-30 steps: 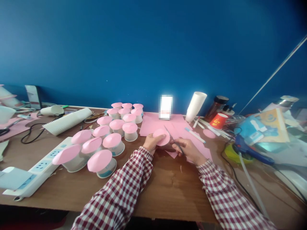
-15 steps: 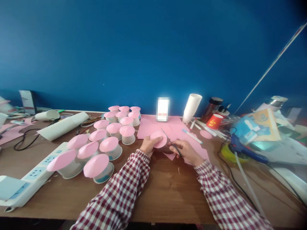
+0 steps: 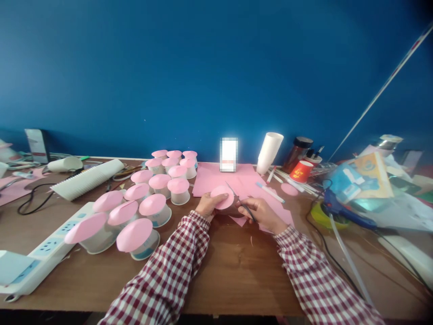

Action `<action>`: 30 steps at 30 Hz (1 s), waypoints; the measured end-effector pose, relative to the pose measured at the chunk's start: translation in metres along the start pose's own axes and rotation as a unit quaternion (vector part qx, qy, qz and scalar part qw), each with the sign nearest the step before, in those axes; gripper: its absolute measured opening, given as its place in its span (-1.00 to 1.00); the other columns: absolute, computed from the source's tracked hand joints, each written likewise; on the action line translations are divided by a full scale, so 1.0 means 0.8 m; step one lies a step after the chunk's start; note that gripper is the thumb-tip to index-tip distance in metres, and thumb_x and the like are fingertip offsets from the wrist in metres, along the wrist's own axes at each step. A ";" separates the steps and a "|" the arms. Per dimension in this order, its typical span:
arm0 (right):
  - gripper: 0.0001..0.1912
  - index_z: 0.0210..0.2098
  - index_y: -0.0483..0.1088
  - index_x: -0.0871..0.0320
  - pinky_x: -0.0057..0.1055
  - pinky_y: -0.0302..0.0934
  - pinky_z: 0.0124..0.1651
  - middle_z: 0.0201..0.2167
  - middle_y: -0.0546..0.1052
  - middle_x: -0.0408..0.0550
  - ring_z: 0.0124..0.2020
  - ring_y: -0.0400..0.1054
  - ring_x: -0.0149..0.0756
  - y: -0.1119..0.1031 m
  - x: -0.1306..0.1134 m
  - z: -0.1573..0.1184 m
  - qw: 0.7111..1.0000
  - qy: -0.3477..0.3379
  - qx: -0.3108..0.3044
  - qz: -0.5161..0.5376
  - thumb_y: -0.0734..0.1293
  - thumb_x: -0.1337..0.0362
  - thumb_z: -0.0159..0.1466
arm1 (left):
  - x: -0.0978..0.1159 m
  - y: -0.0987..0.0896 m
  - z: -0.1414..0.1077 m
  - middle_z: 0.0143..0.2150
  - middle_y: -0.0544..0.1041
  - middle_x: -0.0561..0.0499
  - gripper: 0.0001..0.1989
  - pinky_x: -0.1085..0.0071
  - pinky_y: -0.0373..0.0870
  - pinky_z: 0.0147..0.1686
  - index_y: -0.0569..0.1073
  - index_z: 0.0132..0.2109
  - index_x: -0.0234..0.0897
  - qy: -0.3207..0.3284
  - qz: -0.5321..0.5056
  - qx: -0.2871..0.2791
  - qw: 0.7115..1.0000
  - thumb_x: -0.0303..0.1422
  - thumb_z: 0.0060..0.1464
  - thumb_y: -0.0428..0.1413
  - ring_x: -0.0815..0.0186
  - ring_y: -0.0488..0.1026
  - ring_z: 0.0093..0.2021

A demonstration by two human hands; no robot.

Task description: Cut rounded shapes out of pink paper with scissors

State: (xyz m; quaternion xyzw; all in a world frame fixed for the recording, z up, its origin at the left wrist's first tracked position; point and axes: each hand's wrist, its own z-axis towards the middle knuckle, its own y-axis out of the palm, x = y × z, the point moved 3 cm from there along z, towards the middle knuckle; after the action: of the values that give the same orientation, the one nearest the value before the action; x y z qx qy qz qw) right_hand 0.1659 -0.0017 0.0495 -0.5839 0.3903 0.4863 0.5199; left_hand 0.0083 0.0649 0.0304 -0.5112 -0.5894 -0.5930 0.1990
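Left fingers pinch a flat pink paper disc while right fingers grip slim metal scissors.

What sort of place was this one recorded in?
Probably a craft worktable, whether at home or in a workshop I can't tell. It shows in the rows of upturned cups topped with pink discs, the scissors in the right hand, and what looks like a blue glue gun.

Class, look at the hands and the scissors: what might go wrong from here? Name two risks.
1. The left hand holds the disc close to the scissors in the right hand, so a slip might nick it.
2. The left sleeve passes close beside a cup; moving that arm could knock it.
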 end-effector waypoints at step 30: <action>-0.55 -0.14 0.43 0.27 -0.44 0.18 -0.48 -0.56 0.40 -0.15 -0.55 0.23 -0.42 -0.001 0.013 0.007 0.997 -0.026 0.064 -0.024 0.36 0.04 0.11 | -0.002 -0.004 0.006 -0.35 0.55 -0.17 -0.63 0.50 0.40 -0.56 0.51 -0.26 -0.48 -0.023 0.011 0.032 0.999 -0.41 -0.29 0.33 0.28 0.48 -0.41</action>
State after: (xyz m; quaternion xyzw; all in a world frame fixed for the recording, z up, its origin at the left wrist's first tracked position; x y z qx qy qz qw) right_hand 0.1686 0.0042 0.0394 -0.5454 0.3928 0.4632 0.5777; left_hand 0.0079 0.0694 0.0261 -0.5243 -0.6067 -0.5601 0.2080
